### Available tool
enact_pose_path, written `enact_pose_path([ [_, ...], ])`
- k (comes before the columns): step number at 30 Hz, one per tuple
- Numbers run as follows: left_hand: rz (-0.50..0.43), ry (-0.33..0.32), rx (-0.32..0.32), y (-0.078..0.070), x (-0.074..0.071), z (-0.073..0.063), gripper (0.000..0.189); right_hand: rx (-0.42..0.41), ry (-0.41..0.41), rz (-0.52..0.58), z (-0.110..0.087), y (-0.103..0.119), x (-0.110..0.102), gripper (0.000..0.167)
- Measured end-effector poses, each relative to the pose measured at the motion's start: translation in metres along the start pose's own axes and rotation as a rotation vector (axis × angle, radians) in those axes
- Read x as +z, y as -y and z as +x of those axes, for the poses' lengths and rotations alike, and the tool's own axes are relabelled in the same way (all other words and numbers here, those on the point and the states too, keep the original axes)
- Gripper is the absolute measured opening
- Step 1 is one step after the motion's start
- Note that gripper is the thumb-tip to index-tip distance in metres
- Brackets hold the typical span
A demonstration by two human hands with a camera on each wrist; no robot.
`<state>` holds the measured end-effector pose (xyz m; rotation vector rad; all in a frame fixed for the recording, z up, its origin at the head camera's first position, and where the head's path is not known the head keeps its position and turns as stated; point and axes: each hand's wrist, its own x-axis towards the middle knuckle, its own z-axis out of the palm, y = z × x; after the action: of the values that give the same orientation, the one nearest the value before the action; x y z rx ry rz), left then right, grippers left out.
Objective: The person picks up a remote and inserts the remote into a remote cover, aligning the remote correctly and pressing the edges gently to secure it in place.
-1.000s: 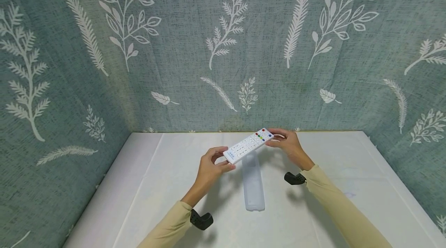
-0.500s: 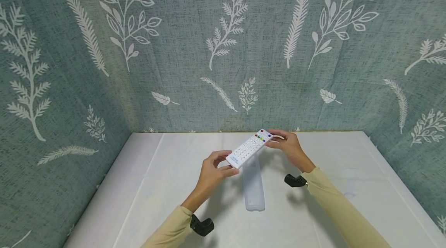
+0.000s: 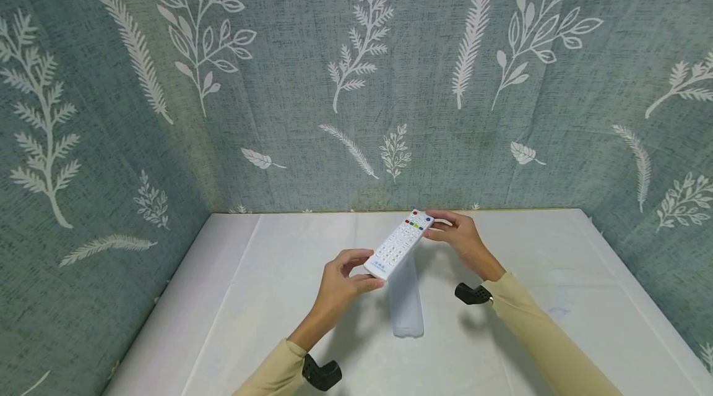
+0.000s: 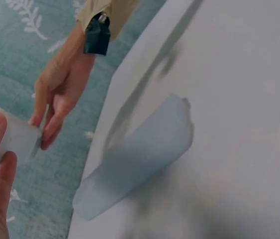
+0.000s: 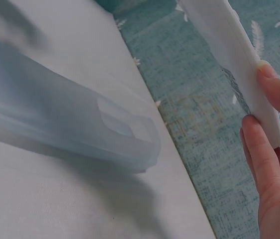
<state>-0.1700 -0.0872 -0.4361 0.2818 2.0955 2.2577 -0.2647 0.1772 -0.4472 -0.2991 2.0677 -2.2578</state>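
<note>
White remote (image 3: 398,245), pinched at 2 ends — left hand (image 3: 341,273), right hand (image 3: 462,237) — above translucent case (image 3: 406,309)

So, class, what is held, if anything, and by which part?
The white remote control: the left hand pinches its blue-printed end, the right hand its coloured-button end.

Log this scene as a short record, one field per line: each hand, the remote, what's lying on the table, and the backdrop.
Left hand: pinches the near end of the white remote control
Right hand: pinches its far end, by the coloured buttons
Remote pose: diagonal, raised, buttons facing the head camera
On white table: translucent remote cover, partly hidden by the remote in the head view
Backdrop: teal leaf-print cloth
</note>
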Motion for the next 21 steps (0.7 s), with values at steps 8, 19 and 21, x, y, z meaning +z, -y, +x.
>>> enact_pose_path([
  [8, -0.023, 0.017, 0.027, -0.002, 0.003, -0.005, 0.052, 0.006, 0.007, 0.023, -0.003, 0.002, 0.003, 0.058],
  [19, -0.043, 0.018, 0.021, -0.004, 0.006, -0.010, 0.052, 0.021, 0.024, 0.040, -0.006, 0.005, 0.006, 0.059],
  [21, -0.043, 0.020, 0.021, -0.003, 0.006, -0.011, 0.052, 0.024, 0.029, 0.040, -0.007, 0.005, 0.007, 0.059],
])
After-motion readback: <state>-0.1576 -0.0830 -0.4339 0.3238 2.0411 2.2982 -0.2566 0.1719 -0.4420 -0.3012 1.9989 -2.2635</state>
